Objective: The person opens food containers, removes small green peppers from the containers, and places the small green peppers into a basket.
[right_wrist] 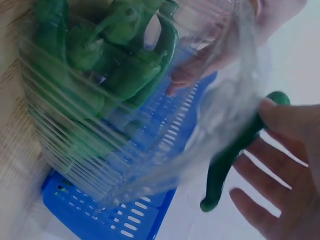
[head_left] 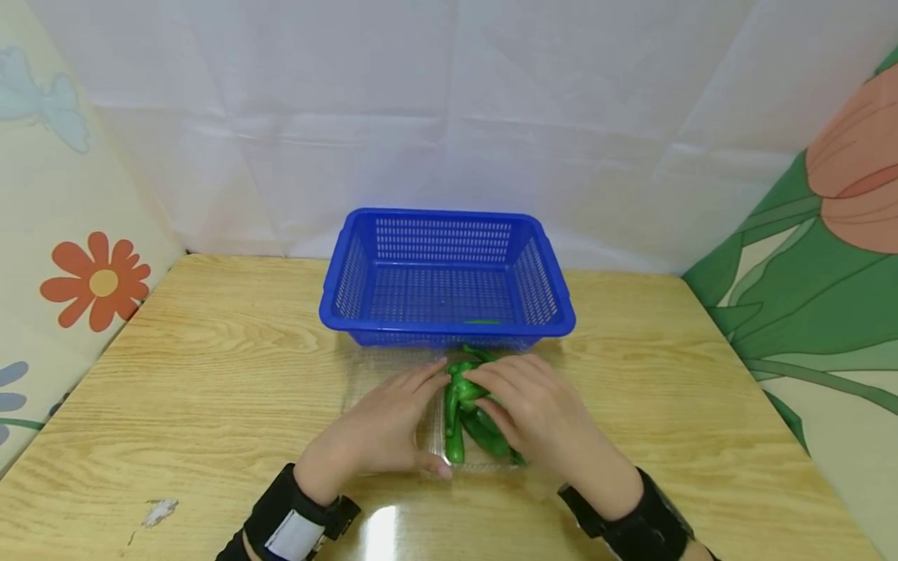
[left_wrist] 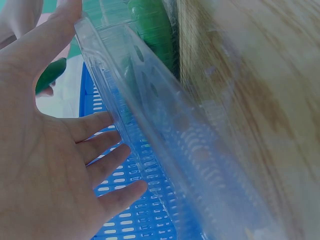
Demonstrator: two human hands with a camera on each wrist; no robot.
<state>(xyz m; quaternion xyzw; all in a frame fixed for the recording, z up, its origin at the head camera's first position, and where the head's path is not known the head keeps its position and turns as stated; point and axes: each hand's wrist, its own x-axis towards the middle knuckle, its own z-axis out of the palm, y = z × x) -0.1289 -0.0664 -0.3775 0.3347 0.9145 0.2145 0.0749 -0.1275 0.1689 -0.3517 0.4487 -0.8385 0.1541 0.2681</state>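
A clear plastic box (left_wrist: 190,130) with its lid folded open to the left lies on the table, and several green peppers (right_wrist: 120,75) are heaped in its right part. My right hand (head_left: 536,397) is over the heap, pinching one slim, slightly curved green pepper (right_wrist: 232,150) between thumb and fingers; the right wrist view shows it held up beside the box wall. At the box's middle edge is my left hand (head_left: 389,425), fingers spread and fairly straight, their tips at the clear rim in the left wrist view.
Just behind the box stands a blue perforated basket (head_left: 449,328); a bit of green (head_left: 482,322) shows inside by its front wall. The wooden table (head_left: 231,374) extends to both sides. A white cloth (head_left: 281,156) hangs behind, with patterned panels at left and right.
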